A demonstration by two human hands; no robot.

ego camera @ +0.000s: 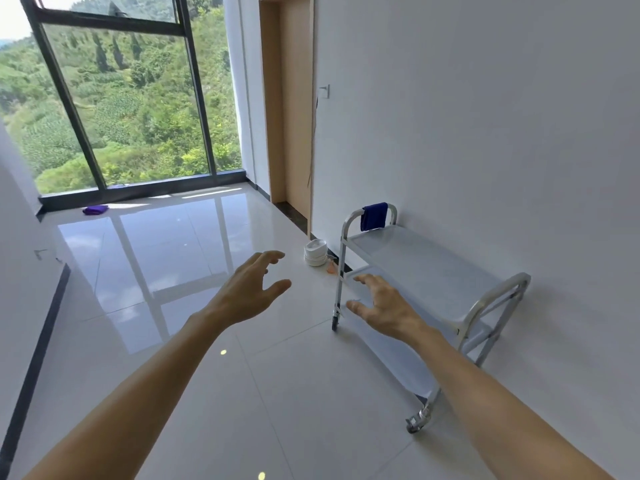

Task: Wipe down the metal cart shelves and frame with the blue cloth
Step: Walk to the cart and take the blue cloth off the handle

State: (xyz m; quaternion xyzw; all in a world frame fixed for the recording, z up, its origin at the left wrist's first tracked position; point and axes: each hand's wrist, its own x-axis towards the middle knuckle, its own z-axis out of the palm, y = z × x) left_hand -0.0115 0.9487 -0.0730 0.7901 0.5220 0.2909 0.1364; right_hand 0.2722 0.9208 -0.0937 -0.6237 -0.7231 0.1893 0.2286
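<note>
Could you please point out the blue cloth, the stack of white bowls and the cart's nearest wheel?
blue cloth (373, 216): head view, middle of the hanging fold.
stack of white bowls (315, 252): head view, side of the stack.
nearest wheel (416, 422): head view, caster housing.

You are standing on a glossy pale tiled floor (214, 393). The metal cart (433, 289) rests on it by its castors, against the right wall. Just beyond the cart's far end, a stack of white bowls (315, 252) sits on the tiles. Far left, by the window, lies a purple cloth (95, 209).
</note>
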